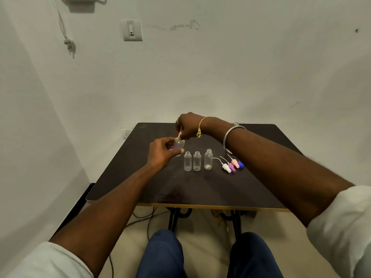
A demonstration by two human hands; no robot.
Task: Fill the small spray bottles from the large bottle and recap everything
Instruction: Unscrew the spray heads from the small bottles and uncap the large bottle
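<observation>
The left hand (163, 150) grasps a small clear spray bottle (179, 144) above the dark table (200, 189), tilted slightly. The right hand (188, 125) pinches the pink spray cap (180, 134) at that bottle's neck, just above the left fingers. Just right of the held bottle, three open empty bottles (197, 161) stand upright in a row. Further right lie four loose spray caps (232, 166), white, purple, pink and blue, touching side by side.
</observation>
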